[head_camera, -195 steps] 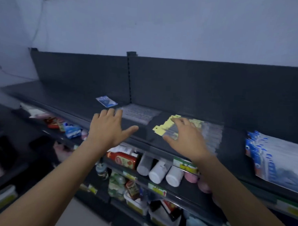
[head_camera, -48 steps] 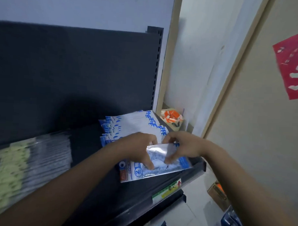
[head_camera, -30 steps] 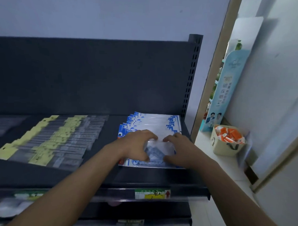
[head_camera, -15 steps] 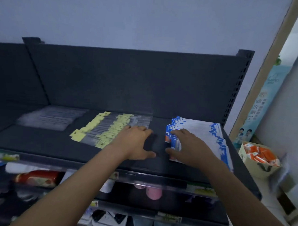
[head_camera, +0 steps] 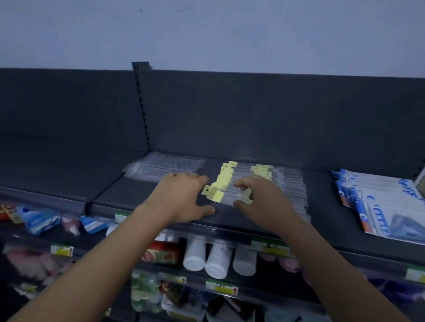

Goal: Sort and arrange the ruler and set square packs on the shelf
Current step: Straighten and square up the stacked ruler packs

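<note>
Half a second back the hands were working at the seam between the two stacks, the right one on the edge of the blue-and-white packs. Both have since shifted left. As I read it, the set square stack is dealt with and the rulers are next.

Farthest left, a blurred row of clear plastic packs (head_camera: 163,167) lies just beyond the left hand's fingers (head_camera: 189,177). The left hand (head_camera: 181,198) rests flat on the dark metal shelf (head_camera: 325,201), fingers straight and thumb spread, holding nothing. The yellow tab of the nearest pack lies just right of its fingertips.

The clear ruler packs with yellow paper tabs (head_camera: 273,184) are fanned between the two hands and run on behind the right one. The right hand (head_camera: 260,201) has its fingers (head_camera: 242,184) curled, with forefinger above and thumb below the front pack, apparently pinching it.

The blue-and-white printed set square packs (head_camera: 385,205) lie well apart to the right of those fingers, overlapped in a tidy row.
</note>
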Available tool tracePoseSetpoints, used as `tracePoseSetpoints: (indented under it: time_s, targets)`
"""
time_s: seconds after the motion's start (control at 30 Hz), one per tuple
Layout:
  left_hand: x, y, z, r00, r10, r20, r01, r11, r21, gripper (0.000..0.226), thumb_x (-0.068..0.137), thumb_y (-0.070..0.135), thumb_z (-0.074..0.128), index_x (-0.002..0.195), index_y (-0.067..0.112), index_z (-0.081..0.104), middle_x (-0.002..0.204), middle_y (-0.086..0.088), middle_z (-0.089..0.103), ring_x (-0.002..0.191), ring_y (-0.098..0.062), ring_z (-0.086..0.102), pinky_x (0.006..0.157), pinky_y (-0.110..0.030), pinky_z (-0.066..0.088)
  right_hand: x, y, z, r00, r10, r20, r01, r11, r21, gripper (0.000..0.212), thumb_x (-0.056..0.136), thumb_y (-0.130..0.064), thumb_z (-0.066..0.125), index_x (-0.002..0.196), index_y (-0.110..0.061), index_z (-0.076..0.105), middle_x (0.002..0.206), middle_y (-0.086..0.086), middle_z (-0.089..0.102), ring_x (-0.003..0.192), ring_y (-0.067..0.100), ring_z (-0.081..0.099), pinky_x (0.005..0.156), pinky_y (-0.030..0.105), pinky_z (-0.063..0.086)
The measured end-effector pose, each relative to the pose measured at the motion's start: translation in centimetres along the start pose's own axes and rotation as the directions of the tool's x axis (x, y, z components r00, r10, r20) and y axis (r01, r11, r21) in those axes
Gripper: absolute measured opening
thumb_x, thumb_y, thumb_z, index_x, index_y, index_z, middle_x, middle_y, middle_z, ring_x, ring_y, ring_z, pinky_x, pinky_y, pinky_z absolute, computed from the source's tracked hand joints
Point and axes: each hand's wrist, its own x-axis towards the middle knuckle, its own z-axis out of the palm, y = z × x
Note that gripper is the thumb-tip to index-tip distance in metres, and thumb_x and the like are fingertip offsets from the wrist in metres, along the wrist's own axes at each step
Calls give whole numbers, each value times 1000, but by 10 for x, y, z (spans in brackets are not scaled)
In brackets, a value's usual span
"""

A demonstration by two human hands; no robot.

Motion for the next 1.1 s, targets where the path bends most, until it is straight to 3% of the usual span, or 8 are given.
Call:
tracePoseSetpoints:
  time_s: [0.13,0.5,0.63,0.77,0.83,1.0,1.1]
  targets:
    - [-7,-34,9,1000,-4,21,4,1000,-22,69,84,64,53,140,26,40,136,3,54,122,-20,51,100,-36,36,10,-16,17,1000,6,-3,-6,1000,19,33,87,-24,64,120,-24,57,112,-8,55,81,5,44,73,20,35]
    - [46,-86,35,989,-66,132,75,995,-66,69,83,60,57,141,26,41,141,2,51,125,-21,49,101,-36,39,83,-8,41,990,25,138,-23,1000,-17,46,80,-38,70,121,-28,54,121,-8,55,94,9,49,84,29,46]
    - [70,-118,40,968,-119,221,135,989,-60,77,79,59,64,143,27,38,145,2,48,129,-20,47,102,-33,38,122,-8,60,966,7,259,3,999,-37,75,72,-55,72,135,-28,41,135,-6,47,118,15,48,94,34,45]
    - [86,-153,46,947,-133,292,161,984,-75,94,68,64,71,146,28,33,149,2,42,132,-20,44,105,-36,39,151,-15,79,922,51,384,-45,999,-26,113,59,-68,74,149,-26,20,156,-4,24,140,17,27,109,37,34]
    - [94,-172,49,937,-134,322,171,981,-90,105,62,67,74,148,29,29,152,4,38,135,-19,40,107,-35,37,165,-20,91,903,73,423,-75,997,-12,122,55,-69,76,151,-27,13,158,-6,15,144,16,19,113,37,28]
    - [118,-229,62,930,-88,357,145,980,-136,128,40,77,75,149,34,24,154,9,32,139,-16,35,109,-34,33,203,-37,117,897,139,421,-127,990,-57,135,44,-70,80,150,-29,7,156,-6,16,141,19,20,112,38,28]
    - [137,-261,74,913,-13,407,88,982,-165,140,28,82,74,149,41,17,157,14,22,143,-14,25,113,-35,27,222,-48,134,871,209,445,-168,977,-130,148,36,-72,81,149,-35,-7,158,-11,2,145,17,5,115,39,16]
